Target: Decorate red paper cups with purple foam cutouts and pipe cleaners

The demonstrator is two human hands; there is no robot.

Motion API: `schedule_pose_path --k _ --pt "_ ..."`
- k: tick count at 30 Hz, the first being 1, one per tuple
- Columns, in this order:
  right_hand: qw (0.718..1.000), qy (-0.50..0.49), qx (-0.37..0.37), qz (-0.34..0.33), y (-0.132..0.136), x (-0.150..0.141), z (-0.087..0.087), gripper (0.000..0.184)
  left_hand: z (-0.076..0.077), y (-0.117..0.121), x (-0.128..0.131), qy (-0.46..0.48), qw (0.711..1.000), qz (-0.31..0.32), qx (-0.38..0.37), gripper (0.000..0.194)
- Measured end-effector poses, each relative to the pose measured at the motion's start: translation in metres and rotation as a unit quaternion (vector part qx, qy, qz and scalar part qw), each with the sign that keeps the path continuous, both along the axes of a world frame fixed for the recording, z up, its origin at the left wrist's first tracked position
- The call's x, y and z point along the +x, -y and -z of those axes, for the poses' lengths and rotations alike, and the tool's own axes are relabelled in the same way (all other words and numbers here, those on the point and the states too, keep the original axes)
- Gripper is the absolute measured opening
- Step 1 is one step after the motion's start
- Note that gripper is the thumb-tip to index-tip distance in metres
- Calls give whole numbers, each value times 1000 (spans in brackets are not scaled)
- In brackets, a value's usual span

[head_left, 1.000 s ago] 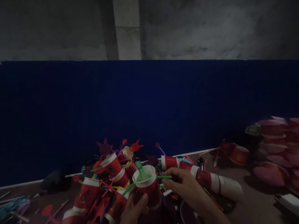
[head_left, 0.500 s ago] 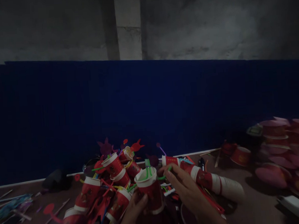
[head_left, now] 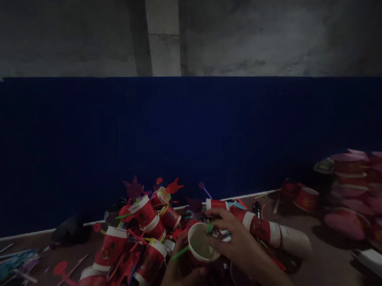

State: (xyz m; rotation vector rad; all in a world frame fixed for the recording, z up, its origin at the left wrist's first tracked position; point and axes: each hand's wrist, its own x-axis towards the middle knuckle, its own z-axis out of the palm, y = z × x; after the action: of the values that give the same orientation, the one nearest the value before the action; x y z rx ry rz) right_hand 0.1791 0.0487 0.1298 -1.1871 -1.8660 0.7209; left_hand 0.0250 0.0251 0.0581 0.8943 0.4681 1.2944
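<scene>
A red paper cup [head_left: 202, 243] with a white rim sits low in the middle of the view, its mouth tipped toward the wearer. The person's left hand [head_left: 185, 278] grasps it around the side; the base is hidden, so whether it rests on anything cannot be told. A green straw [head_left: 181, 253] juts out past the rim on the left, and should that hand squeeze or shift, the thin paper wall could buckle or the straw could bend.

At the opposite side of the rim, the right hand [head_left: 235, 239] appears to pinch a small green piece [head_left: 210, 228] between fingertips. It is small and probably slick, so a loose pinch could let it drop into the cup, while a sideways pull could tilt the cup.

Just left, another red cup [head_left: 153, 262] leans in a cluttered heap; a knock from the left forearm could slide it. To the right lies a row of nested cups [head_left: 269, 232], near the right wrist, which a sweep of that arm could set rolling across the table [head_left: 327, 259]
</scene>
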Motion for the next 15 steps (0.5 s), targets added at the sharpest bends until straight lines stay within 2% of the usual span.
schedule_pose_path --k 3,8,11,13,15 --pt "999 30 -22 -25 2 -2 3 6 2 2 -2 -6 999 45 15 79" --pt "999 33 -33 -22 1 -6 4 7 2 2 -5 -13 998 63 15 79" --pt "998 43 -30 -20 3 -6 3 9 2 3 -3 -10 999 38 -1 80" --pt "999 42 -18 -27 4 -4 2 16 4 2 -2 -3 1000 6 -9 78" --pt "1000 24 16 0 5 -1 0 27 9 -2 -2 5 999 -30 -27 75"
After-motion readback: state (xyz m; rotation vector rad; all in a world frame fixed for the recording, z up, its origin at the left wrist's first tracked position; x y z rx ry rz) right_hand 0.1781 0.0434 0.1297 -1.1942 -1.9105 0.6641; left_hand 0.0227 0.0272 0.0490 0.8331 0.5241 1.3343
